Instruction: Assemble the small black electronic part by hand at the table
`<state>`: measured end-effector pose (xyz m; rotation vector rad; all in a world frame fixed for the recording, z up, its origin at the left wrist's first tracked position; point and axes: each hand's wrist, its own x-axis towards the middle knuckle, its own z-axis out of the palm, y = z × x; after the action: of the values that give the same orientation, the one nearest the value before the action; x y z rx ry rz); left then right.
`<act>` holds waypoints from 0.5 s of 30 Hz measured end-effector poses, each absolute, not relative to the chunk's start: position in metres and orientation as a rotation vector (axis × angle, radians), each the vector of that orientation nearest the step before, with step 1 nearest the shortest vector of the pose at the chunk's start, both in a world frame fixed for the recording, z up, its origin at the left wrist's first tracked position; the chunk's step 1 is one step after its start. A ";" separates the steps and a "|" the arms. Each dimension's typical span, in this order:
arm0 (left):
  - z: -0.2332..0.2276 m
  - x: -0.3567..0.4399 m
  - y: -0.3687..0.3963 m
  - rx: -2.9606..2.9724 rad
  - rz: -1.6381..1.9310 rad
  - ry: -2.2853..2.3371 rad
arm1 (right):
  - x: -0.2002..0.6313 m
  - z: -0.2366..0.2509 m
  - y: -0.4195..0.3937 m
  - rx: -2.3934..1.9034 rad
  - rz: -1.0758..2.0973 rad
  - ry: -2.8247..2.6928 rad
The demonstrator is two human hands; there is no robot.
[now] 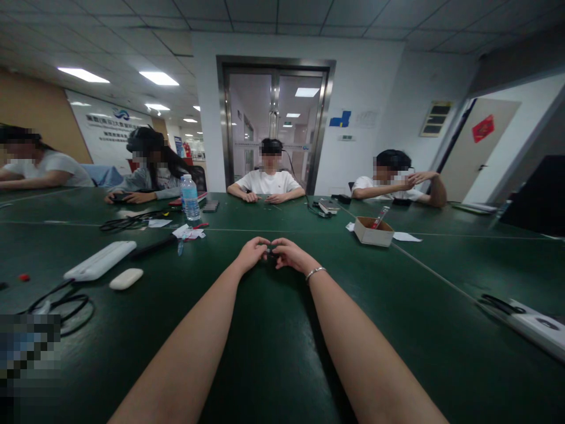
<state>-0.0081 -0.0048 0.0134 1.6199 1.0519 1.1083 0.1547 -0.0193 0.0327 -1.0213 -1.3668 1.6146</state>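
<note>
Small dark object [271, 252] pinched between left hand [252, 253] and right hand [289, 255], arms outstretched.

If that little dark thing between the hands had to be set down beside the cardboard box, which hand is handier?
Probably the right hand. Both hands pinch the small dark object, but the cardboard box sits on the right side of the green table, so the left hand would have to cross over.

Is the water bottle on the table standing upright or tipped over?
Upright: the water bottle stands on its base on the green table, cap on top.
</note>
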 end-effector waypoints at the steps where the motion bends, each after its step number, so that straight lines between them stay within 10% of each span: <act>1: 0.013 -0.008 -0.005 1.620 1.107 1.051 | 0.155 0.033 -0.019 -1.024 1.610 -1.365; 15: 0.010 -0.010 -0.003 1.761 1.030 1.086 | 0.156 0.033 -0.021 -0.977 1.614 -1.350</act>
<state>-0.0103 -0.0033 0.0099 1.7610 1.0857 1.0299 0.1556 -0.0211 0.0330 -0.9767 -1.3497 1.6140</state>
